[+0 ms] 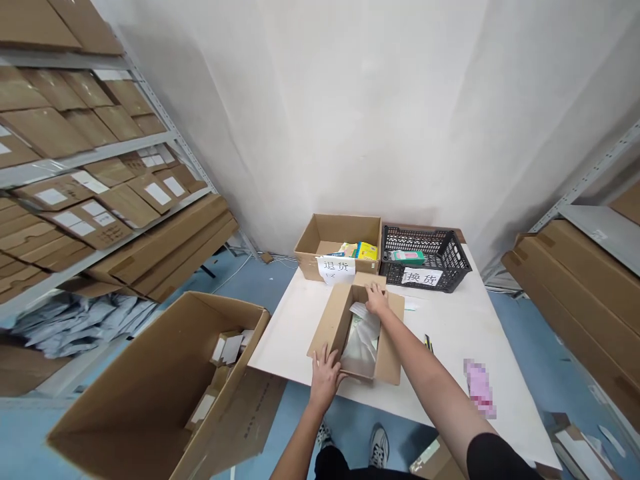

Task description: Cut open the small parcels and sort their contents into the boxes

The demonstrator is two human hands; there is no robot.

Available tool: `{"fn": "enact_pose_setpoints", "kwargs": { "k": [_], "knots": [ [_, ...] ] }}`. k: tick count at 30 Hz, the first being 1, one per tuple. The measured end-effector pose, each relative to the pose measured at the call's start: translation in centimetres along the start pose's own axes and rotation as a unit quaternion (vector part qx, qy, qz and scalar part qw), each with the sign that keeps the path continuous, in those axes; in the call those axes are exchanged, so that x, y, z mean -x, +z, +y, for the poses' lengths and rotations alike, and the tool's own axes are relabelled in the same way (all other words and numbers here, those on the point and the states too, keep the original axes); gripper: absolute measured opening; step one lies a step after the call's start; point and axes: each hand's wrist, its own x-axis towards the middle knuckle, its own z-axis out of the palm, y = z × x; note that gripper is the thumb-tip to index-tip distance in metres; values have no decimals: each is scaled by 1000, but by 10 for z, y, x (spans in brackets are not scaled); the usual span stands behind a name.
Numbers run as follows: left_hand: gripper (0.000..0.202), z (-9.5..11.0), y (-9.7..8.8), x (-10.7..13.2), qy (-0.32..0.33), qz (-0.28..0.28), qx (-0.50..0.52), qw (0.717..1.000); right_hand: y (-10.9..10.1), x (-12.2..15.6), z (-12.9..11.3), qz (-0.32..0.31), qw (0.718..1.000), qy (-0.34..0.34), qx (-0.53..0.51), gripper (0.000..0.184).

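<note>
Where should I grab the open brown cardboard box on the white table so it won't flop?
I'd take the open brown cardboard box by its two long side walls, under the outspread flaps, coming from left and right together. Its opening faces up, so a level hold should keep everything inside; the flaps stick out and might bend.

Matt brown open cardboard box (330, 323), crumpled glossy translucent plastic wrapping (364, 340), matt black latticed plastic crate (454, 272), 2 matt white paper signs (337, 267), smooth matt white tabletop (463, 327)
</note>
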Motion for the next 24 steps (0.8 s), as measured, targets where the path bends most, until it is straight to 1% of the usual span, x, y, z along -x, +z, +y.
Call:
{"fn": "enact_pose_setpoints", "kwargs": {
  "k": [2,4,6,9,11,13,15,17,19,21,24],
  "knots": [
    [16,-13,-3,6,-6,3,-4,1000,12,-7,-11,-3,1000,0,3,77],
    [16,-28,-7,13,-13,7,-6,1000,21,-13,-27,3,1000,-20,0,77],
    [15,-45,-11,18,-18,15,-8,1000,26,-21,-47,-5,999,-46,-8,76],
    [12,-75,-18,23,-22,30,-12,999,27,-38,-83,-38,997,-68,-22,74],
    [10,-99,-22,23,-29,39,-15,999,28,-48,-108,-48,995,-79,-29,78],
    [10,-124,-26,20,-37,45,-15,998,34,-55,-134,-41,994,-96,-34,84],
    [10,-147,-29,16,-41,46,-13,998,44,-58,-158,-33,991,-120,-38,87],
    [12,-165,-32,11,-41,39,-7,998,58,-58,-181,-40,990,-129,-46,88],
    [15,-179,-35,5,-37,22,8,999,72,-57,-202,-65,990,-110,-58,87],
    [21,-189,-40,-2,-18,-10,40,999,85,-55,-218,-92,991,-71,-65,88],
    [33,-201,-47,-18,0,-46,108,993,100,-52,-230,-123,991,-16,-42,94]
  ]
}}
